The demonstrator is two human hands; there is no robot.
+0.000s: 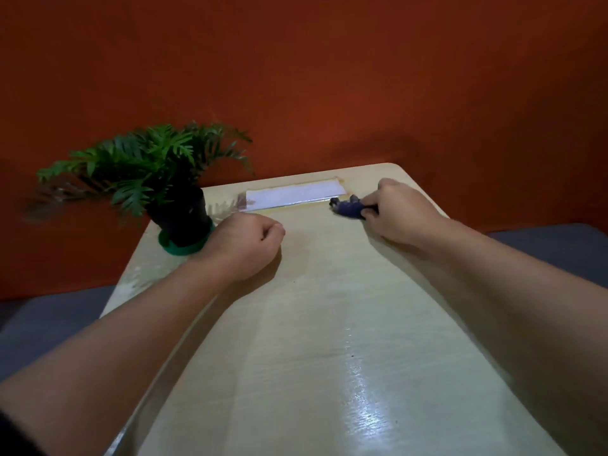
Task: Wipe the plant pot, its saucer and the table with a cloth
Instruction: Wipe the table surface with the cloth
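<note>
— On the far right of the desk (329, 324), what is the right hand (398, 212) doing?
— Its fingers pinch a crumpled dark-blue cloth (348, 208), soft and bunched, just left of the knuckles and beside a white paper strip (296, 195) under clear film.
— And the left hand (245, 245)?
— Curled into a loose fist holding nothing, resting on the pale, glossy wood-grain top, touching or nearly touching the round green saucer (179, 249).
— The pot?
— A black plastic plant pot (184, 218) stands in that saucer at the far left corner, holding a feathery green plant (138, 166).
</note>
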